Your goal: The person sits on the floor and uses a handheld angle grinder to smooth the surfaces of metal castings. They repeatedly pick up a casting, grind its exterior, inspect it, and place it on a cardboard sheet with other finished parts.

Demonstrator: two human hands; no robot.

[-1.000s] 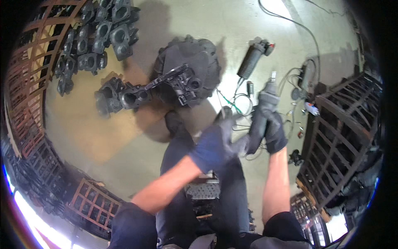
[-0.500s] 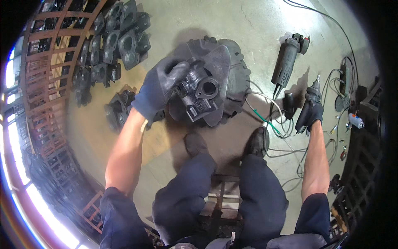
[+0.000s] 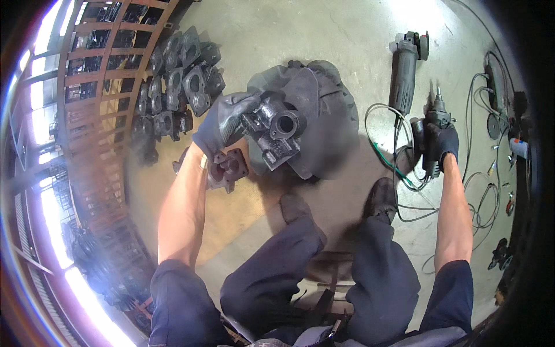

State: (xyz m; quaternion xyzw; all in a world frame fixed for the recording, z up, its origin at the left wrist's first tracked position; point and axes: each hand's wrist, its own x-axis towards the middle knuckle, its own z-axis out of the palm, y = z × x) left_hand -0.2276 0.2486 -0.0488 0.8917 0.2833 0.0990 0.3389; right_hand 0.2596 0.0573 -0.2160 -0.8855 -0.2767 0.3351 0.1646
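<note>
A glossy black metal casting (image 3: 276, 139) with a round flanged bore rests tilted on a round black stand (image 3: 342, 98) between my feet and the far floor. My left hand (image 3: 226, 120), in a dark glove, is closed on the casting's left side. Far to the right, my gloved right hand (image 3: 445, 140) grips a straight die grinder (image 3: 438, 117), its thin metal tip pointing away from me. The die grinder stays well apart from the casting. A dark smudge covers part of the stand's right side.
An angle grinder (image 3: 404, 81) lies beyond my right hand. Cables and a pale hose (image 3: 378, 107) loop over the floor beside it. More black castings (image 3: 193, 87) are grouped at the far left, with one casting (image 3: 226, 169) under my left wrist. A rusty metal cage (image 3: 95, 75) borders the left.
The view has shifted, so the left-hand castings appear farther right. The held casting has moved slightly left against the stand. My right hand still holds the die grinder, now slightly farther away.
</note>
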